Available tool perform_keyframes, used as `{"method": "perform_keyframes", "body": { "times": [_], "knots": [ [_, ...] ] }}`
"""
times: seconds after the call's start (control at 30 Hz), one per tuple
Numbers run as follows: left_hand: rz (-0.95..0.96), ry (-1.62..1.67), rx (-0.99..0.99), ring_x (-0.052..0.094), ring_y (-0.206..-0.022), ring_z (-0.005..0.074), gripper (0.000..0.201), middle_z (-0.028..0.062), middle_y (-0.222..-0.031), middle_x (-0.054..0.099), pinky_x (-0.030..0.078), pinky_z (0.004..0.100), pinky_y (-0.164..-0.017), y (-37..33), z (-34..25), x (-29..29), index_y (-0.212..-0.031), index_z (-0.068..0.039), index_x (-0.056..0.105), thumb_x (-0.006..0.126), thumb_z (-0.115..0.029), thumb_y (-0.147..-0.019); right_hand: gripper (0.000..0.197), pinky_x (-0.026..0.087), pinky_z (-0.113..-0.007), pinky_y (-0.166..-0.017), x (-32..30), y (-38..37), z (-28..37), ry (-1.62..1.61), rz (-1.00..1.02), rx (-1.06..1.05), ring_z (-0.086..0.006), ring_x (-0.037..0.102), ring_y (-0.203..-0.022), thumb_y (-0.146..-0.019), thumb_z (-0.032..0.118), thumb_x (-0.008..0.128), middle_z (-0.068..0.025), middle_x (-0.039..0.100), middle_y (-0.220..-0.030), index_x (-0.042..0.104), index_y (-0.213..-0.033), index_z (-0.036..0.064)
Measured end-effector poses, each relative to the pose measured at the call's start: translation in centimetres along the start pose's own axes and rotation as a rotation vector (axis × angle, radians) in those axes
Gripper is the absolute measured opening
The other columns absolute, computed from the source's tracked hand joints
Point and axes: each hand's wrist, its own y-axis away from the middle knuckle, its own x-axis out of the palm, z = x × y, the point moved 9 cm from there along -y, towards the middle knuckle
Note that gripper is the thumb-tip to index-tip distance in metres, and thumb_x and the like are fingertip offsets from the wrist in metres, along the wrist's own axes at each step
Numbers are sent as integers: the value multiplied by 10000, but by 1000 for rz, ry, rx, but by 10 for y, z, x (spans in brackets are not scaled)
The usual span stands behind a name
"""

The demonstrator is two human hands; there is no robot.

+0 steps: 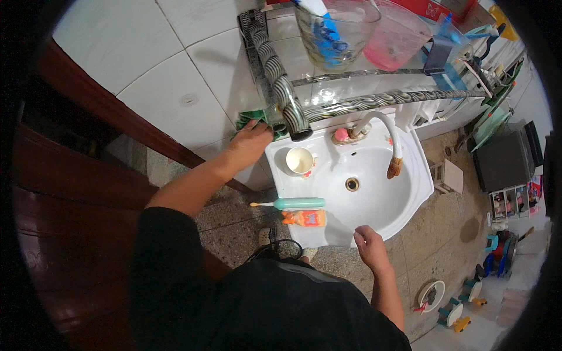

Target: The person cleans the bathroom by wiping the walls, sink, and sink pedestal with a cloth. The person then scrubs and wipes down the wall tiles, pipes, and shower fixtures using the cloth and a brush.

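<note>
At the wall behind the basin's left back corner, my left hand (252, 144) grips a crumpled green cloth (250, 119), next to the lower end of a silver-and-black patterned frame (285, 105). Its fingertips are partly hidden. My right hand (370, 248) is over the front rim of the white washbasin (380, 202), fingers loosely bent and apart from the thumb, with nothing visible in it. On the basin's left ledge stand a white cup (299, 160), a mint-green electric toothbrush (298, 203) lying flat, and an orange tube-like bottle (305, 218).
A curved white faucet (392, 131) with a brown-wrapped tip arches over the bowl. Above it, a shelf holds a clear glass (336, 38) and a pink cup (395, 38). A brown door (76, 234) is at the left; a small stool (448, 176) stands right of the basin.
</note>
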Motion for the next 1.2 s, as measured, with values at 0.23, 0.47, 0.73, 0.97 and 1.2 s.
{"method": "perform_keyframes", "body": {
  "times": [0.23, 0.47, 0.73, 0.97, 1.2],
  "knots": [
    [-354, -29, 241, 480, -1101, 221, 267, 59, -1106, 558, 359, 416, -968, 12, -2, -40, -978, -44, 604, 575, -108, -720, 192, 474, -392, -694, 9, 15, -32, -88, 19, 139, -358, 602, -785, -843, 187, 564, -205, 620, -855, 594, -924, 15],
    [82, -185, 197, 463, -1107, 218, 269, 111, -1121, 525, 390, 396, -898, -21, -2, 33, -1039, -43, 587, 550, -73, -774, 162, 467, -405, -652, 0, 13, -32, -73, -68, 68, -373, 591, -716, -832, 168, 566, -210, 601, -753, 581, -846, 7],
    [-58, -306, 239, 434, -1183, 128, 373, 74, -1282, 460, 372, 346, -932, -19, 8, 5, -1236, -68, 467, 430, -113, -867, 161, 470, -413, -629, 0, 23, -43, -66, -70, 136, -383, 597, -710, -833, 166, 563, -215, 603, -747, 582, -846, 7],
    [-317, -273, 210, 299, -1281, 169, 456, 73, -1404, 304, 242, 366, -1047, -109, -52, -10, -1361, -86, 293, 306, -251, -936, 181, 482, -404, -683, 9, 14, -30, -63, -56, 85, -378, 606, -777, -840, 173, 568, -212, 621, -830, 596, -902, 6],
    [354, -1985, 779, 198, -1349, 254, 516, 110, -1474, 184, 166, 449, -1113, -87, -7, 126, -1422, -68, 166, 228, -310, -970, 200, 483, -406, -730, 10, -1, -15, -14, -46, -35, -363, 612, -825, -841, 173, 568, -203, 627, -890, 597, -952, 9]
  ]
}}
